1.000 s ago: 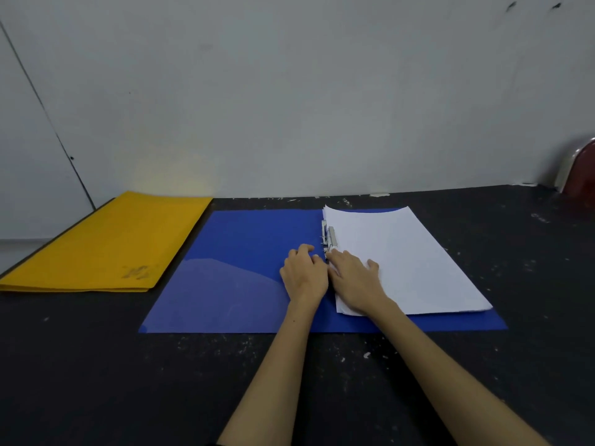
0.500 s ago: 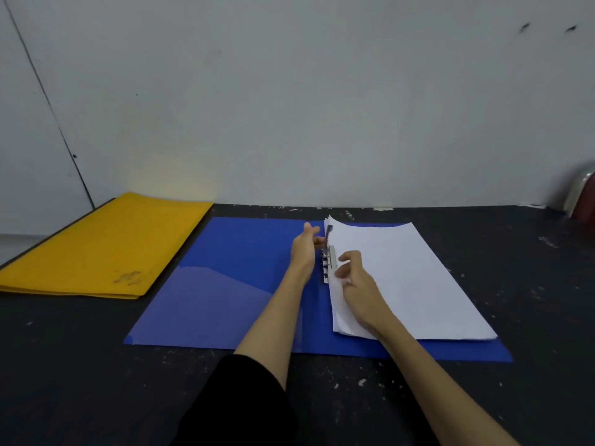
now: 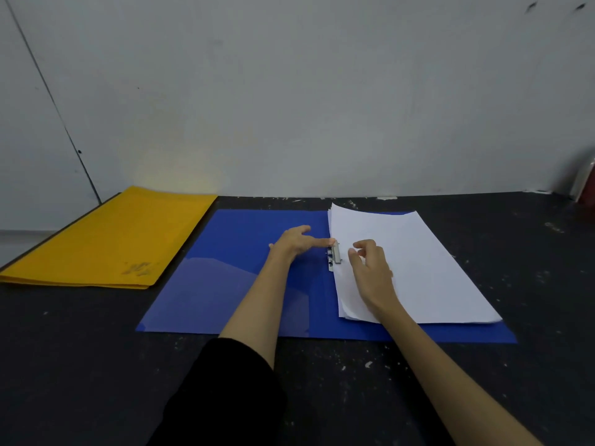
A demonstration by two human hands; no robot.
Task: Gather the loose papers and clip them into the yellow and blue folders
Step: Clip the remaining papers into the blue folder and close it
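The blue folder (image 3: 244,246) lies open flat on the dark table. A stack of white papers (image 3: 418,259) rests on its right half, left edge at the metal clip (image 3: 335,254) along the spine. My left hand (image 3: 297,241) lies over the left half with fingers spread, one fingertip touching the top of the clip. My right hand (image 3: 370,268) rests on the papers just right of the clip, fingers loosely curled and holding nothing. The yellow folder (image 3: 112,243) lies closed at the left.
The dark table (image 3: 96,365) is speckled with white flecks and ends at a grey wall behind the folders. A reddish object (image 3: 587,185) stands at the far right edge against the wall.
Both hands left the lower part of the clip. My left hand reached up to the clip's top and now presses it with one finger; the lever stood up and now lies flat.
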